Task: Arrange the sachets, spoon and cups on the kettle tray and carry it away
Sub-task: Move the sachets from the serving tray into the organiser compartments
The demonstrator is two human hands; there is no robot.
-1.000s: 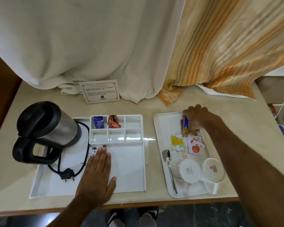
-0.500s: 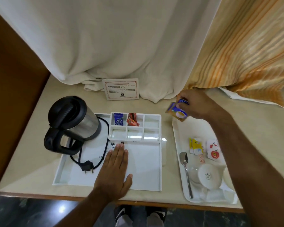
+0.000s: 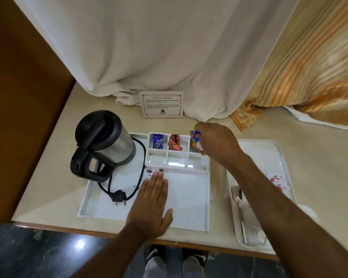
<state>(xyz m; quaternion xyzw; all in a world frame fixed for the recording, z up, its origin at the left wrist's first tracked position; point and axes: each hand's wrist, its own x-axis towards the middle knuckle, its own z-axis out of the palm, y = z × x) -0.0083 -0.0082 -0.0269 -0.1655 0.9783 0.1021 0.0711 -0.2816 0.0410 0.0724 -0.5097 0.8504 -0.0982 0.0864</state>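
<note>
The right hand [image 3: 216,143] pinches a blue and orange sachet [image 3: 196,141] over the kettle tray's [image 3: 189,197] one o'clock slot, maybe to drop it in. The left hand [image 3: 152,201] lies open, flat, holding nothing, steadying the tray. The kettle [image 3: 103,143] stands at ten o'clock, the spoon [image 3: 238,205] at three.

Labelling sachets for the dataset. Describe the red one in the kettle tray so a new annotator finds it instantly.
Start at the white kettle tray carrying the black-lidded kettle. Along its far edge is a grid of small compartments; the red sachet lies in the middle one of the back row. Its left neighbour is a blue sachet, and the front-row compartments look empty.
</note>
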